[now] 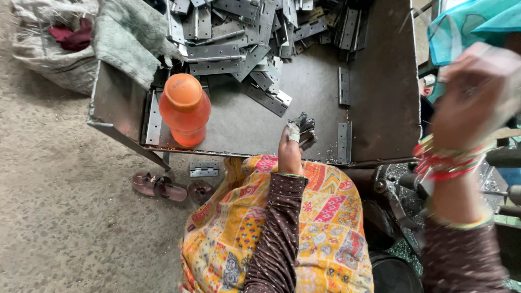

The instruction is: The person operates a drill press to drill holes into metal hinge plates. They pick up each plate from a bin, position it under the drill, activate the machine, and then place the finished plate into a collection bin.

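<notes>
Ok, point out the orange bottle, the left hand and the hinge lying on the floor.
orange bottle (pixel 185 111): head view, on its upper body below the cap.
left hand (pixel 293 142): head view, on the back of the hand at the tray's front edge.
floor hinge (pixel 204 169): head view, on its middle.

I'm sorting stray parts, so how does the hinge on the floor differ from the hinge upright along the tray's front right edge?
The hinge on the floor lies outside the metal tray, spread open and lengthwise left to right. The hinge by the tray's front edge sits inside, looks narrower and runs front to back. Both are grey metal with screw holes.
</notes>
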